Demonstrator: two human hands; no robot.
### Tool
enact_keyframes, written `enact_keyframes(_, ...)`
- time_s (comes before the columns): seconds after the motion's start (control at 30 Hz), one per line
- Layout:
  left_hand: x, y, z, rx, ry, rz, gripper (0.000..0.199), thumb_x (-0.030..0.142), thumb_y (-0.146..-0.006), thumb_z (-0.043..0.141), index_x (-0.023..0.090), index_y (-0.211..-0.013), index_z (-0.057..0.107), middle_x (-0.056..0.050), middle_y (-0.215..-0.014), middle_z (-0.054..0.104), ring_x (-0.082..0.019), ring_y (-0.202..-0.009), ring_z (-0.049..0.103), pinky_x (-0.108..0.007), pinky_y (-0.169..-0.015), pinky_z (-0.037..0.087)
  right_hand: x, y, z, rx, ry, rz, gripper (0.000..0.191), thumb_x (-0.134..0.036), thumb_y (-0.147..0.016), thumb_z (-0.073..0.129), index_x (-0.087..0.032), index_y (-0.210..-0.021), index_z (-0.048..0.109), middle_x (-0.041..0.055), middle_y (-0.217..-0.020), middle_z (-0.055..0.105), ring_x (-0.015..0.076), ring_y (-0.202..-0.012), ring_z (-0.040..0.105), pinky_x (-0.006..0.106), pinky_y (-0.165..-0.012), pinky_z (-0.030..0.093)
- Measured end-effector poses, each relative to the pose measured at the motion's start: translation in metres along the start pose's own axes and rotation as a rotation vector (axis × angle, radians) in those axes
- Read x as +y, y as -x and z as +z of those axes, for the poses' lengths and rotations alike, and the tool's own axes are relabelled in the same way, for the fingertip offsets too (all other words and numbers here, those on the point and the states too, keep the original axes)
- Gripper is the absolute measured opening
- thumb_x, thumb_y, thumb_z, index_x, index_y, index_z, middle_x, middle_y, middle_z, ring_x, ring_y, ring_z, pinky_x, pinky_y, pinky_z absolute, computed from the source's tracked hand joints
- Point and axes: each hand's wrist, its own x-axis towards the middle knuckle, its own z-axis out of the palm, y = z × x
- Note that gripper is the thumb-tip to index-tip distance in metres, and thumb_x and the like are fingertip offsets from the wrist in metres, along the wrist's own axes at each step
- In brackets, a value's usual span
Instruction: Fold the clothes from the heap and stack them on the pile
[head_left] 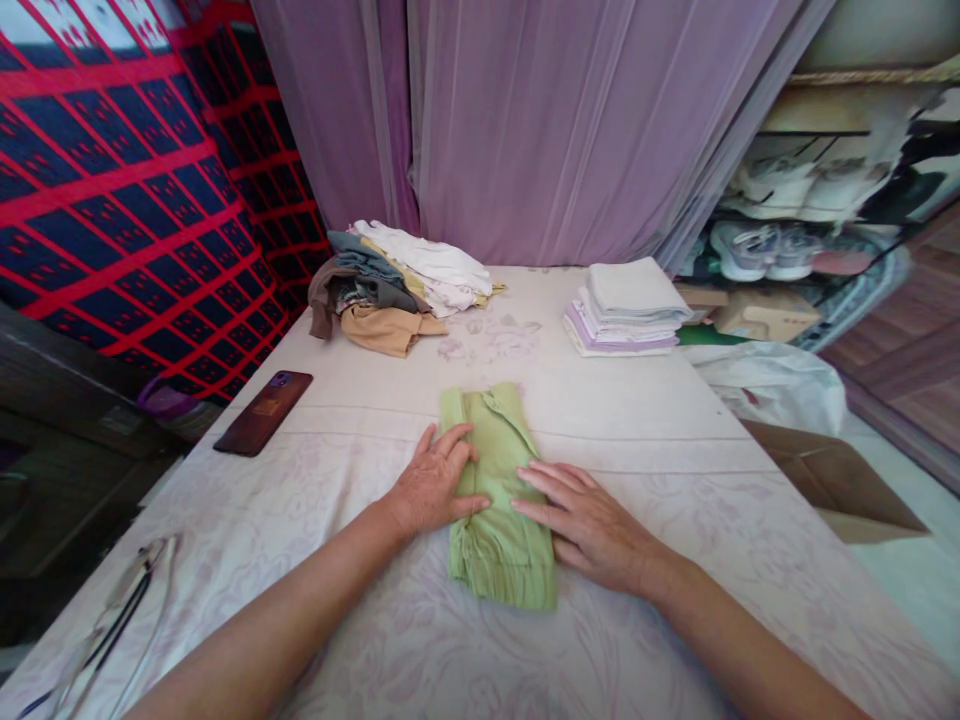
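Observation:
Green elastic-waist trousers or shorts (pixel 499 500), which of the two I cannot tell, lie folded lengthwise on the table, the gathered waistband towards me. My left hand (pixel 435 487) rests along their left edge, thumb and fingers apart on the cloth. On the opposite edge my right hand (pixel 589 520) lies with outstretched fingers on top of the fabric and its thumb beside the edge. Neither hand grips the cloth.
A heap of loose clothes (pixel 405 280) sits at the table's back left, and a folded stack (pixel 626 310) at the back right. A phone (pixel 264 412) lies on the left, near cables (pixel 120 615). An open cardboard box (pixel 832 480) and a shoe rack (pixel 795 215) stand right of the table.

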Motion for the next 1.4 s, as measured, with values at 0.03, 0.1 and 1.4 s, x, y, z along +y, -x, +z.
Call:
enact_keyframes(0.03, 0.0, 0.0, -0.001, 0.001, 0.005, 0.006, 0.046, 0.052, -0.073, 0.066, 0.021, -0.102, 0.051, -0.015, -0.137, 0.045, -0.024, -0.135, 0.032, -0.049, -0.114, 0.006, -0.001, -0.001, 0.001, -0.007, -0.009, -0.012, 0.051, -0.013, -0.079, 0.053, -0.032, -0.127, 0.055, 0.0063, -0.14, 0.048, 0.0242, -0.134, 0.035, 0.051, -0.107, 0.029)
enact_keyframes(0.1, -0.002, -0.001, -0.005, -0.024, 0.035, 0.021, 0.041, 0.054, -0.073, 0.065, 0.021, -0.096, 0.054, -0.012, -0.132, 0.05, -0.024, -0.131, 0.038, -0.048, -0.114, 0.005, -0.001, -0.003, 0.003, -0.003, -0.037, -0.022, 0.049, -0.012, -0.078, 0.053, -0.032, -0.122, 0.059, 0.006, -0.135, 0.053, 0.0235, -0.132, 0.037, 0.051, -0.109, 0.025)
enact_keyframes(1.4, -0.015, -0.042, -0.02, 0.159, 0.155, -0.604, 0.075, 0.028, -0.084, 0.051, 0.016, -0.149, 0.014, -0.014, -0.137, 0.049, -0.024, -0.103, 0.062, -0.034, -0.088, 0.047, 0.047, -0.098, 0.021, 0.491, 0.031, 0.784, 0.037, -0.032, -0.089, 0.042, -0.019, -0.12, 0.056, 0.0071, -0.102, 0.067, 0.0191, -0.086, 0.063, 0.029, -0.073, 0.047)
